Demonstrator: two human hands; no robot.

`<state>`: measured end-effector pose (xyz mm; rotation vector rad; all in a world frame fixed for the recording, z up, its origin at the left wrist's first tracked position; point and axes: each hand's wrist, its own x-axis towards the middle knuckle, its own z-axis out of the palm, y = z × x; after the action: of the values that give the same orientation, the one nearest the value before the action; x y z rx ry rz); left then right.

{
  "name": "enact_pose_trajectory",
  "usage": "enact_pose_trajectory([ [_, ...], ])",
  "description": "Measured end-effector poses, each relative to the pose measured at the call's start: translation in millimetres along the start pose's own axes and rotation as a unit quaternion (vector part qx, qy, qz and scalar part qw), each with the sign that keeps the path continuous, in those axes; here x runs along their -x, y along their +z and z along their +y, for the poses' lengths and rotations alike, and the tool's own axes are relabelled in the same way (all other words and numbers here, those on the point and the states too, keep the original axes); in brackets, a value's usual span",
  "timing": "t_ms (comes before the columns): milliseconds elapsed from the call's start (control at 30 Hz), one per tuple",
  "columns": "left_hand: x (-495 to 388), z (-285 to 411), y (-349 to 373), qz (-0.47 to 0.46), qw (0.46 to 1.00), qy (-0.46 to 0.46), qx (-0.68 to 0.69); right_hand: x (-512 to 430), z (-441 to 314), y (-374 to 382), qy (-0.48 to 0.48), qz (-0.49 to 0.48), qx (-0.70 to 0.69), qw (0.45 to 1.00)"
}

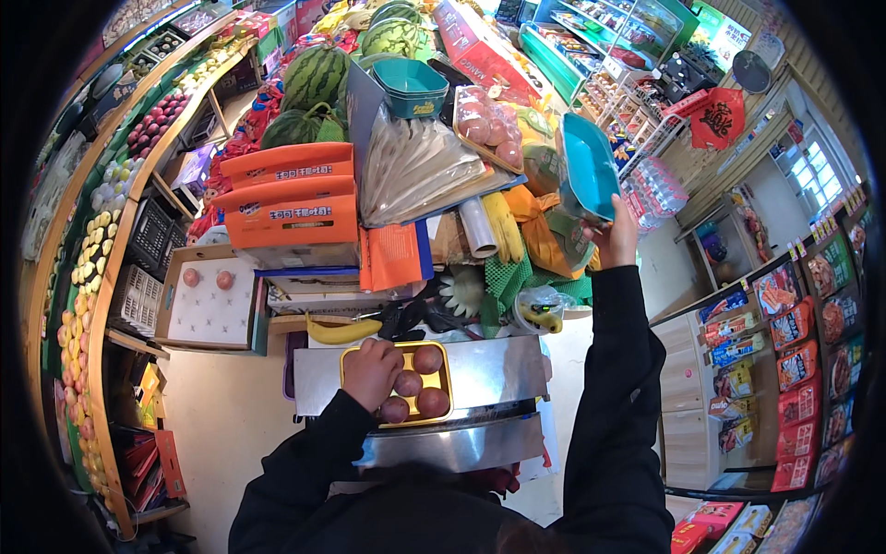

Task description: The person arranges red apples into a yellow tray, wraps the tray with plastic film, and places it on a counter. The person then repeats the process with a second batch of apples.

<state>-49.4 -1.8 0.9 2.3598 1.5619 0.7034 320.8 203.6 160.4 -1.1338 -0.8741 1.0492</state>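
My left hand [372, 374] is over the left side of a yellow tray [448, 388] on a stainless steel surface [491, 370], its fingers curled at a round reddish fruit [396, 357]; how firmly it grips is hidden. Several more such fruits [428, 359] lie in the tray. Out to the right, my right hand [612, 232] holds a teal plastic tray [590, 166] by its near end, tilted above the goods. Beyond the yellow tray lie a banana [344, 328] and black-handled tools [408, 317]. A clear tub [538, 309] stands to their right.
Orange cartons [291, 215], plastic bags [408, 166], stacked teal trays [410, 83], a wrapped fruit pack [488, 128] and watermelons [315, 76] crowd the far side. An open carton [208, 305] with two round fruits stands left. Fruit shelves [114, 277] run along the left, snack racks [796, 346] along the right.
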Motion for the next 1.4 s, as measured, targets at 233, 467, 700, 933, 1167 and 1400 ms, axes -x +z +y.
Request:
enact_pose_trajectory([
  [233,-8.2,-27.3,2.5,-0.161,0.932,-0.094,0.312,-38.4,23.2,20.7,-0.005,0.017,0.034,0.999],
  [467,-15.9,-32.5,-15.9,-0.135,0.982,0.062,0.118,-36.2,0.5,37.6,-0.008,-0.029,0.374,0.927],
  [700,-25.0,-47.4,-19.6,-0.196,0.951,0.042,0.235,-21.0,-1.8,25.1,0.024,-0.053,0.292,0.955],
  [933,-1.0,-48.7,-24.3,-0.047,0.964,-0.082,0.248,36.6,-0.6,2.3,-0.182,0.052,0.187,0.964],
  [1167,19.9,-53.9,-17.6,-0.003,0.982,-0.059,0.182,209.5,125.1,77.4,-0.226,-0.359,0.357,0.832],
  [1400,34.5,-49.2,-19.8,0.021,0.994,-0.045,0.098,244.1,176.6,140.0,-0.238,-0.403,0.564,0.680],
])
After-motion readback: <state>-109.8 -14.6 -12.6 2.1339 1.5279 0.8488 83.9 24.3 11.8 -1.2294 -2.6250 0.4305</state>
